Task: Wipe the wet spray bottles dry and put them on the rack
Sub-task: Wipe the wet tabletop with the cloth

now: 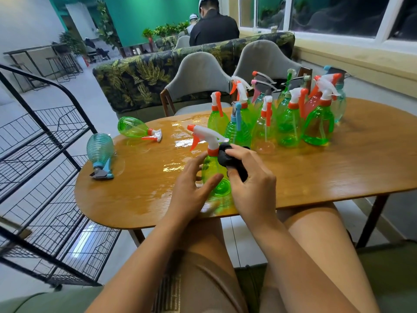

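Observation:
A green spray bottle (212, 170) with a white and orange trigger head stands upright on the wet wooden table (338, 172), between my hands. My left hand (191, 186) holds its body from the left, fingers and thumb curved round it. My right hand (250, 177) grips a black cloth (228, 158) and presses it against the bottle's neck and right side. A black wire rack (45, 168) with bare shelves stands left of the table. Several more bottles (291, 114), mostly green, stand clustered at the table's back.
Two bottles lie on their sides at the table's left end: a green bottle (135, 128) and a ribbed teal bottle (100, 152). Water shines on the tabletop's middle. Two grey chairs (196, 77) stand behind the table. A person (212, 26) sits farther back.

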